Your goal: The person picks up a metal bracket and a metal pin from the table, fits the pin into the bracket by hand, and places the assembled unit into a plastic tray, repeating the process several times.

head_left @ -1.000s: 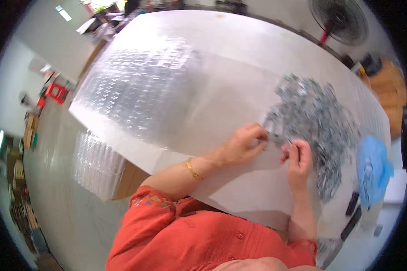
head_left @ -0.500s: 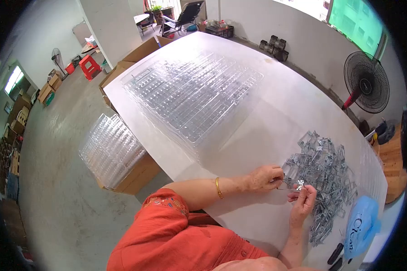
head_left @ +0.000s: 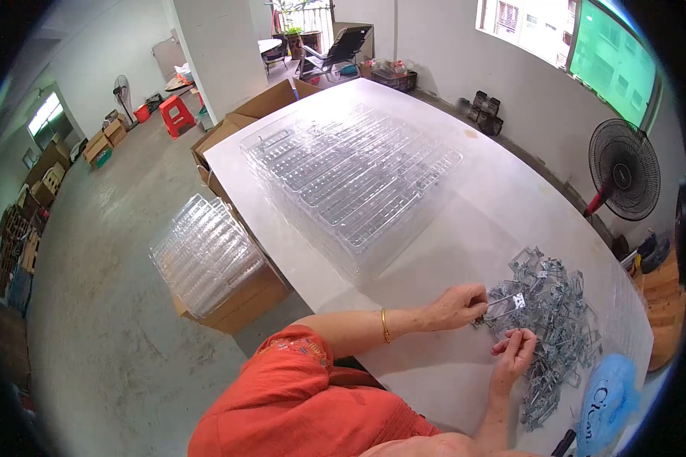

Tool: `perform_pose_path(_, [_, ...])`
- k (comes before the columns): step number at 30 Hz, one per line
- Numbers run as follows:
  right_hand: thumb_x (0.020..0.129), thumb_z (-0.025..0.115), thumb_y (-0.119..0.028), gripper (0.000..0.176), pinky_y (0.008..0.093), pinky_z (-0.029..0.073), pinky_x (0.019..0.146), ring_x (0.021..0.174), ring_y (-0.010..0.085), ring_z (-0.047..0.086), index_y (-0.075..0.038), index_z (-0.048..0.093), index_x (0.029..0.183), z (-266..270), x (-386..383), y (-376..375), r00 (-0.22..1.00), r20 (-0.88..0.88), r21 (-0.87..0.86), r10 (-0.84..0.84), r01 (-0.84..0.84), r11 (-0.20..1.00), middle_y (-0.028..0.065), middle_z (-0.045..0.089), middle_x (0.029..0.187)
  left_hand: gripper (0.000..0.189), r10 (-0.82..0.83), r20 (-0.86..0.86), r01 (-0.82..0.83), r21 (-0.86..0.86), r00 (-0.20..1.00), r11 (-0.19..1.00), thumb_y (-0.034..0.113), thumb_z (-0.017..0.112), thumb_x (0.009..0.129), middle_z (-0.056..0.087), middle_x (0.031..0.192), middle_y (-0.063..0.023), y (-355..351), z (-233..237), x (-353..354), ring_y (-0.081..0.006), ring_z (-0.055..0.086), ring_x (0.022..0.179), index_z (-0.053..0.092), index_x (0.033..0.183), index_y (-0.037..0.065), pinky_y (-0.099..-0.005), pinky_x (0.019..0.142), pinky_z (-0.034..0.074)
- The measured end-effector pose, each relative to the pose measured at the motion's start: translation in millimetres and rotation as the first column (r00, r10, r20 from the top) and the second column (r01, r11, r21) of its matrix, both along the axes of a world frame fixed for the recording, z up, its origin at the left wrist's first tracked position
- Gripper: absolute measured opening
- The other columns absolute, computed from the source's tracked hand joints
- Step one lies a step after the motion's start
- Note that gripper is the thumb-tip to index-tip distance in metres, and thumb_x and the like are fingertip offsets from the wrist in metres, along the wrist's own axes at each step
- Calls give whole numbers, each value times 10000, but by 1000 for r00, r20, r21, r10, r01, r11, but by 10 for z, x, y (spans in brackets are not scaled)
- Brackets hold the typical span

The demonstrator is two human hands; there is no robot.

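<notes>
My left hand (head_left: 459,306) pinches one end of a metal bracket (head_left: 519,302), which has thin wire-like arms and a small bright plate with holes. The bracket points away from my fingers, over the edge of a heap of similar metal parts (head_left: 560,327). Just below it is my right hand (head_left: 515,349), with thumb and fingers drawn together and apart from the plate. Whether anything small sits in those right fingers is hidden.
Stacked clear plastic trays (head_left: 343,183) lie on the white table (head_left: 419,266). More clear trays (head_left: 206,255) rest on a cardboard box (head_left: 236,305) at the left. A blue plastic bag (head_left: 608,400) lies at the right edge; a fan (head_left: 623,175) stands beyond.
My right hand has come off the bracket's plate and sits slightly lower. The bracket stays in my left hand, its plate end now free. The camera view has shifted.
</notes>
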State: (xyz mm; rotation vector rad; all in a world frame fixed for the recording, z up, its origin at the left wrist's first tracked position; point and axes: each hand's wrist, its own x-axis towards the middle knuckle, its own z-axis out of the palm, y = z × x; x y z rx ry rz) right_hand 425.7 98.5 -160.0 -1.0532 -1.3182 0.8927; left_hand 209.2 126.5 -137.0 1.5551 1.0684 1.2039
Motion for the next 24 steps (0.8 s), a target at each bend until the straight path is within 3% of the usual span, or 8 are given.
perform_pose_path(4, [1085, 464, -154, 112, 221, 443, 535, 607, 70, 503, -57, 518, 1070, -82, 8, 23, 999, 36, -7, 33, -33, 999, 36, 563, 907, 129, -15, -59, 20, 86, 998, 996, 110, 673, 918, 632, 814, -111, -181, 367, -7, -205, 606, 722, 611, 923, -3, -346, 644, 499])
perform_pose_path(6, [1085, 478, -183, 124, 211, 416, 496, 549, 57, 480, -84, 534, 1035, -148, 24, 36, 989, 142, 62, 28, -37, 997, 14, 553, 831, 116, -22, -116, 38, 138, 993, 990, 101, 668, 918, 626, 821, -109, -325, 598, -24, -211, 607, 733, 607, 921, 2, -349, 644, 499])
perform_pose_path(9, [1083, 486, -178, 124, 201, 397, 488, 540, 50, 467, -86, 537, 1017, -101, -32, -9, 989, 126, -51, 71, -65, 997, 6, 547, 815, 73, -107, -79, 129, 364, 991, 922, 46, 651, 901, 591, 853, -98, -607, 991, -177, -254, 612, 790, 581, 893, 30, -357, 651, 496])
perform_pose_path(12, [1079, 497, -177, 116, 198, 380, 474, 541, 43, 457, -92, 539, 1013, -63, -64, -38, 984, 153, -75, 88, -78, 994, -1, 545, 819, 77, -25, -178, 111, 495, 984, 862, 26, 653, 891, 596, 854, -93, -837, 1381, -433, -254, 615, 773, 576, 892, 33, -355, 658, 500])
perform_pose_path(16, [1082, 492, -174, 111, 201, 355, 454, 537, 34, 449, -94, 536, 1018, -141, -28, -4, 970, 213, -107, 115, -94, 990, -1, 547, 828, 64, 104, -149, -1, 571, 983, 821, 14, 642, 892, 597, 841, -85, -914, 1661, -928, -240, 619, 758, 584, 882, 38, -357, 654, 503])
perform_pose_path(18, [1083, 491, -179, 114, 196, 342, 450, 533, 32, 443, -96, 535, 1019, -236, 17, 45, 965, 221, -112, 142, -120, 986, -6, 548, 833, 61, 312, -268, -128, 535, 912, 835, 22, 651, 896, 612, 822, -85, -915, 1759, -1224, -211, 622, 744, 593, 881, 33, -343, 656, 507])
perform_pose_path(20, [1084, 496, -191, 120, 190, 333, 452, 536, 30, 430, -100, 537, 1016, -289, 25, 82, 970, 186, -95, 160, -144, 985, -16, 540, 825, 74, 441, -213, -281, 519, 872, 807, 47, 673, 896, 623, 805, -82, -894, 1825, -1521, -175, 614, 742, 605, 874, 27, -329, 661, 510])
perform_pose_path(24, [1085, 498, -198, 126, 189, 326, 454, 538, 31, 415, -99, 535, 1015, -191, 0, 23, 976, 141, -170, 165, -140, 975, -21, 531, 817, 102, 670, -272, -493, 500, 691, 711, 99, 681, 913, 661, 795, -86, -781, 1912, -2221, -146, 614, 738, 648, 882, 8, -313, 685, 515])
